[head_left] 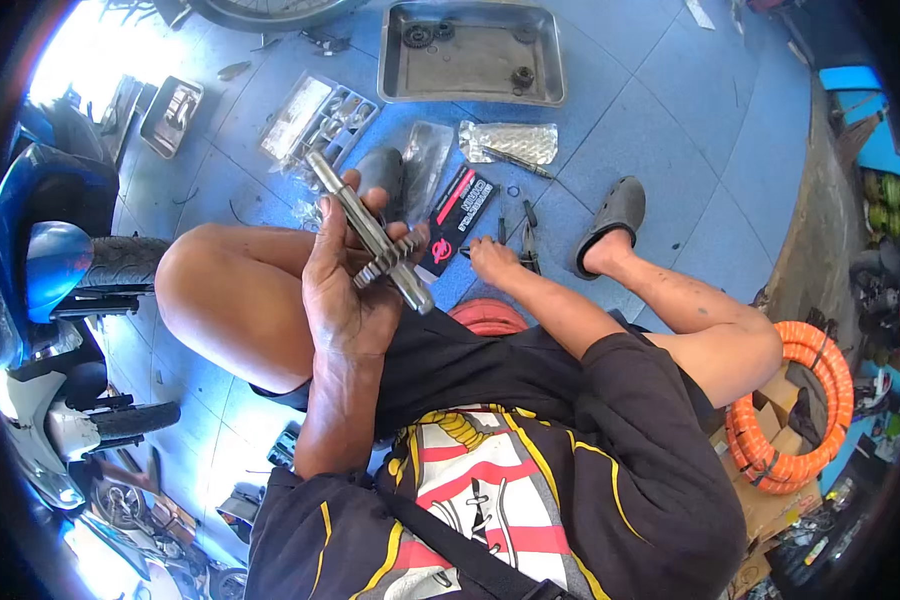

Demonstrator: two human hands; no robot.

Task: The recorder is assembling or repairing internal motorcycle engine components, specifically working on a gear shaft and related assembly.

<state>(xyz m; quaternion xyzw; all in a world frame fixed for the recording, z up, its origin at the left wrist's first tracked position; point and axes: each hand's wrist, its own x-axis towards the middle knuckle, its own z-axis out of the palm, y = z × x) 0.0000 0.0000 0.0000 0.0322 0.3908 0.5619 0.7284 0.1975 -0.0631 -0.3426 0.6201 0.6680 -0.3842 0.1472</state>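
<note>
My left hand (342, 285) is raised in front of me, its fingers wrapped round a metal gear shaft (372, 236). The shaft tilts from upper left to lower right, and toothed gears sit near its lower end. Down by the floor, my right hand (492, 262) is closed, with a small dark tip showing at its fingers; I cannot make out what it is. Beside that hand lie pliers (528, 248) and a black box (460, 222) with red and white print. Above the box are a clear plastic bag (427, 165) and a bubble-wrap sheet (510, 140) with a slim metal shaft (517, 161).
A metal tray (391, 80) with several gears stands at the far side. Left of it are a compartment parts box (342, 122) and a small tray (158, 142). Motorcycles (55, 265) line the left; an orange hose coil (746, 440) lies on cardboard at right.
</note>
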